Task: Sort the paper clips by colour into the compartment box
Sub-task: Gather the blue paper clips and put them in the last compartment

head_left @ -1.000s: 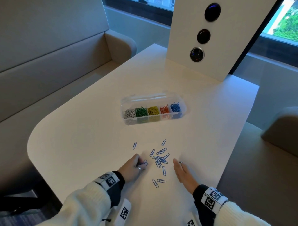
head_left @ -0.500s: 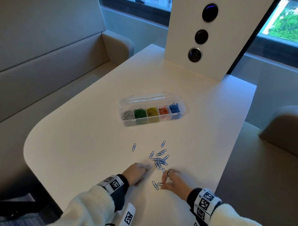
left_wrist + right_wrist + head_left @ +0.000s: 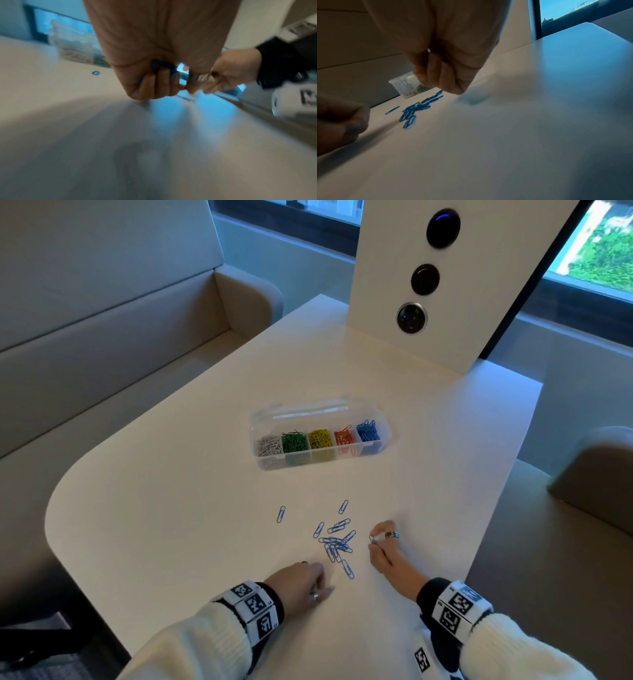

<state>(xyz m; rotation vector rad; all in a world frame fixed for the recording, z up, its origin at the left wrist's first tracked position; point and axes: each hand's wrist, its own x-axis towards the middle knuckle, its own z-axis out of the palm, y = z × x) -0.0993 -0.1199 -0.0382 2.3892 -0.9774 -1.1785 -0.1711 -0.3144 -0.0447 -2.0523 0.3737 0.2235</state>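
Observation:
Several blue paper clips point(image 3: 337, 544) lie loose on the white table point(image 3: 171, 508), with one stray clip point(image 3: 281, 514) off to the left. My left hand point(image 3: 308, 580) rests just below and left of the pile, its fingers point(image 3: 154, 83) curled round blue clips. My right hand point(image 3: 383, 546) sits just right of the pile, fingertips pinched together low over the table; what they hold is mostly hidden. The clear compartment box point(image 3: 270, 465) stands further back, lid open, holding white, green, yellow, red and blue clips in separate sections.
A white upright panel point(image 3: 394, 268) with three round dark lenses stands at the table's far end. Grey bench seating point(image 3: 102, 320) runs along the left, and a chair point(image 3: 596, 474) is at the right. The table's right edge is close to my right hand.
My right hand went from lying flat to pinching clips at the near edge of the pile, then moved up and right. My left hand drew back toward me. Two near clips are gone.

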